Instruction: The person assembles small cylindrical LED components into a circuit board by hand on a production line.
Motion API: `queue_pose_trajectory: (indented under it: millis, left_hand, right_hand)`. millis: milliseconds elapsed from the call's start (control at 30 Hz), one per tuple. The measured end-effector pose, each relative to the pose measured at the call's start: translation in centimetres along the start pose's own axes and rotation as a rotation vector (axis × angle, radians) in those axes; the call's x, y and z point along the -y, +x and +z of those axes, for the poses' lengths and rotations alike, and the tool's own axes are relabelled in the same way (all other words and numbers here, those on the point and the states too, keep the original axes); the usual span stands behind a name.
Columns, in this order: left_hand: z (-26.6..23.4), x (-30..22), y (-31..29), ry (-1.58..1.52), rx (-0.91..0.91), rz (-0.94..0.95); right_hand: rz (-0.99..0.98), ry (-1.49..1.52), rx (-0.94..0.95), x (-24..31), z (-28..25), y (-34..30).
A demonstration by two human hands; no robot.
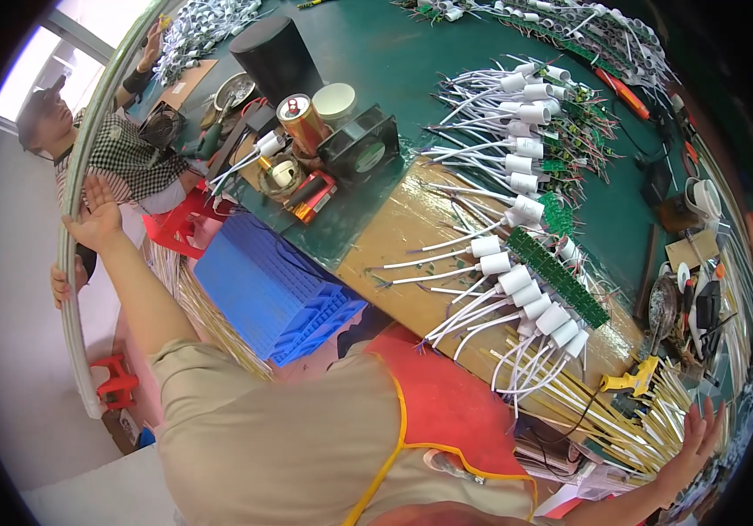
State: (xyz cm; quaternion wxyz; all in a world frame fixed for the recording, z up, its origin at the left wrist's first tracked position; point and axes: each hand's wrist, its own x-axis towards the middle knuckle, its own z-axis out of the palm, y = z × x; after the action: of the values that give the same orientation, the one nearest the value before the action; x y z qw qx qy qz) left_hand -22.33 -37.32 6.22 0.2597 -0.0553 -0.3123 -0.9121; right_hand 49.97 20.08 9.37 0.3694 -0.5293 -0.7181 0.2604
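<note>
My left hand (98, 219) reaches out at the far left, palm showing and fingers stretched. It lies against a long, pale, bendy tube-like bundle (87, 158) without closing round it. Lower on that bundle is another person's hand (68, 282). At the lower right, my right hand (690, 449) is open with spread fingers and holds nothing. Beside it lie many thin yellow and white rods (648, 425). Between my arms, white cylindrical caps with wire leads (514, 280) sit in a row by a green circuit-board panel (560, 273) on a brown board (385, 250).
More wired white caps (525, 147) cover the green table (385, 53). Toward the left stand a black fan (367, 145), a drink can (300, 123) and a black cylinder (273, 53). Blue crates (262, 272) sit below the edge. A yellow glue gun (632, 379) lies right; a person (122, 149) sits left.
</note>
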Motion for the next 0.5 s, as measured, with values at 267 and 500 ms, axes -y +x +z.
queue_pose_trajectory:
  millis: [267, 500]
  left_hand:
    - [7.2, 4.5, -8.1, -0.04, 0.754, -0.43]
    - [15.7, 11.1, -33.5, 0.623, 1.593, -0.431]
  right_hand:
    - [0.202, 0.192, 0.011, -3.4, 1.8, -4.3]
    - [0.188, 0.329, 0.207, -3.0, 9.7, -5.1]
